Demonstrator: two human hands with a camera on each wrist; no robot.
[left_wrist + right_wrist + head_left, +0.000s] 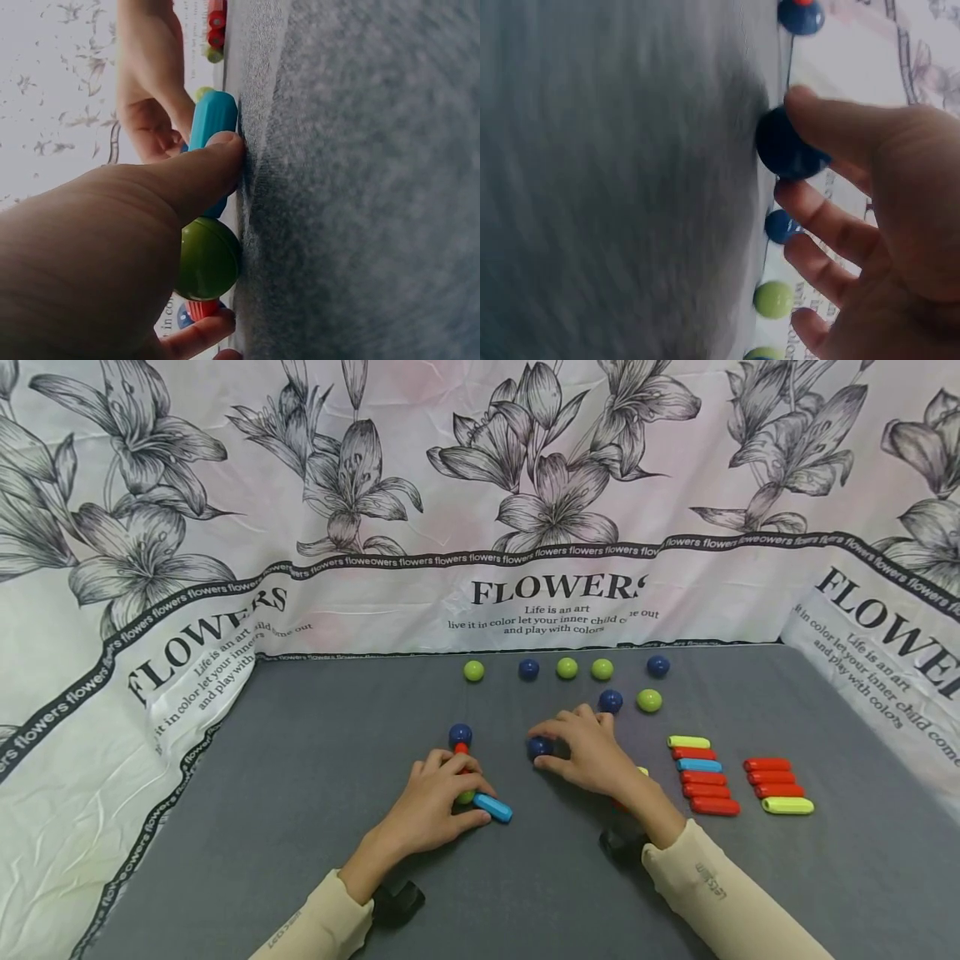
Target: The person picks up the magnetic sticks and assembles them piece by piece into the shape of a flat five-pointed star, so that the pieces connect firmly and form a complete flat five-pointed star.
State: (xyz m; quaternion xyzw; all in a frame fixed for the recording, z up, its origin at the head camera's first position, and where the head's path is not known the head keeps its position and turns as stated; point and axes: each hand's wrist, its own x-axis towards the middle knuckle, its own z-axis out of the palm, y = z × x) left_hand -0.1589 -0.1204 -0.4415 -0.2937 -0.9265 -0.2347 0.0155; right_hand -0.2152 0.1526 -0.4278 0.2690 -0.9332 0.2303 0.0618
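1. Tabletop [247, 835], grey, beneath both hands.
2. Left hand [431, 802]: I see thumb curled against the blue stick [492, 808], a finger at the red stick [201, 308], green ball [210, 259] between.
3. Right hand [588, 752]: thumb and fingertips pinch the navy ball [780, 146]; outer fingers apart.
4. Blue stick, at left thumb: probably light, stiff; I'd grip its faceted sides midway.
5. Navy ball, at right fingertips: likely hard, slick, prone to roll; I'd hold its widest part.

balls [567, 668] at back, stick columns [701, 766] right
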